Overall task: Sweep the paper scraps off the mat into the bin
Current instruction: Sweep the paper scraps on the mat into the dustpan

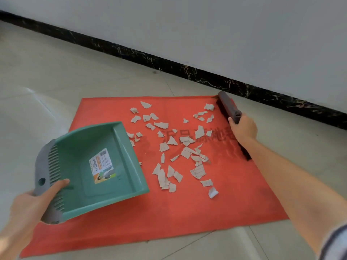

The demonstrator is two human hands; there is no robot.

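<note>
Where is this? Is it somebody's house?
Probably indoors, maybe a home, though I can't be sure. There's a pale tiled floor, a plain wall with a dark marbled skirting board, and a red mat.

Pale tiled floor (56, 87), black marbled skirting (169, 62), grey wall (206, 25).

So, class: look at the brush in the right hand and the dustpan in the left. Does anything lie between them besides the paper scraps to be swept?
Nothing visible does. Between the brush and the green dustpan lie only the paper scraps on the bare red mat.
</note>
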